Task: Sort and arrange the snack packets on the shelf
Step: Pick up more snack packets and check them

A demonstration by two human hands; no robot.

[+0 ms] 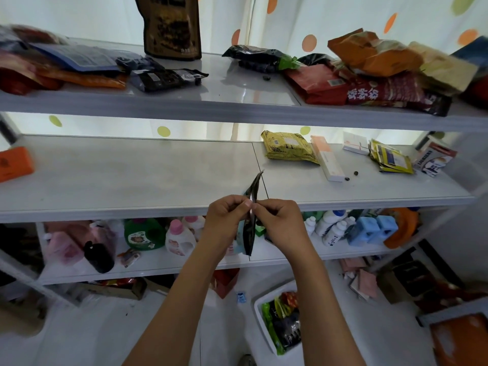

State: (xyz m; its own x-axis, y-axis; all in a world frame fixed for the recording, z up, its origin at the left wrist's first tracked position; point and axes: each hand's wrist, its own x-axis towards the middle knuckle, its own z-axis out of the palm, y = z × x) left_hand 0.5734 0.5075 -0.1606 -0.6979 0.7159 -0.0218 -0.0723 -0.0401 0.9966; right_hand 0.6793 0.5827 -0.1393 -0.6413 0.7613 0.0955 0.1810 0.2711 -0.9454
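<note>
Before the middle shelf [126,178], my left hand [227,215] and right hand [277,220] pinch a light, floppy dark packet [250,231] by its edge.

1. The dark packet [253,207] is seen edge-on between both hands, so its face and print cannot be read
2. The left hand [227,215] and right hand [277,220] cover the packet's middle
3. The tall brown pouch [171,27] at the top of the frame is cut off by the upper edge
4. The packets at the upper left [39,64] are blurred; their labels cannot be read
5. The orange box [15,163] at the left edge is partly out of frame
6. The white bin [260,320] at the bottom is partly hidden by the right forearm
7. The small dark bits [351,176] on the middle shelf are too small to identify
</note>
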